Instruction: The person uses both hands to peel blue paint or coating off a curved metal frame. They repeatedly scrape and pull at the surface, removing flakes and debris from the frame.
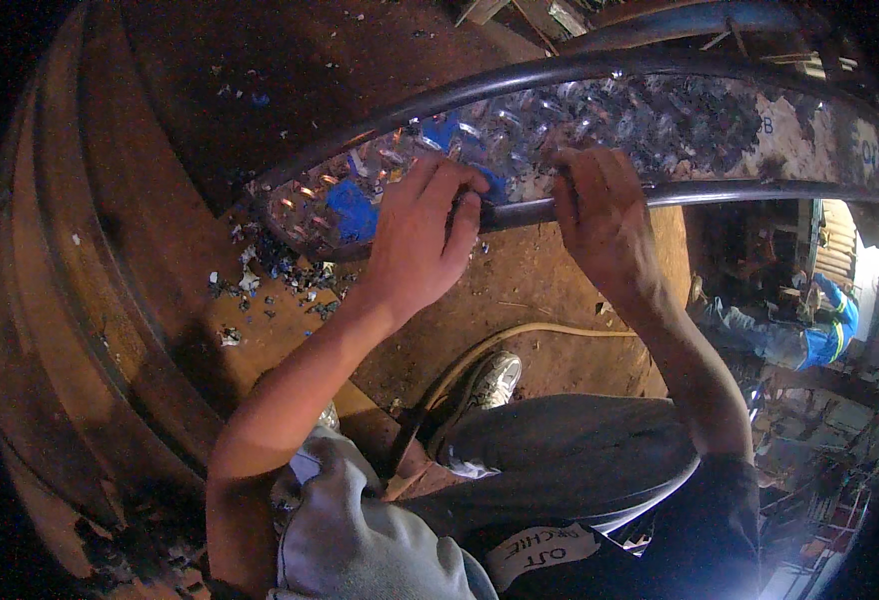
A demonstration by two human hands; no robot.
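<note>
A long step-like panel with a raised, shiny tread pattern and a black tubular rim stretches across in front of me. Torn white, dark and blue film still clings to patches of its surface. My left hand is at the near rim toward the left part, thumb and fingers curled in over the blue film. To its right, my right hand reaches over the rim with bent fingers against the surface. What either hand pinches is too small or hidden to make out.
Film scraps litter the brown floor below the panel's left end. A hose curves past my shoe. Curved brown ledges rise at left. Another person in a blue top is at far right.
</note>
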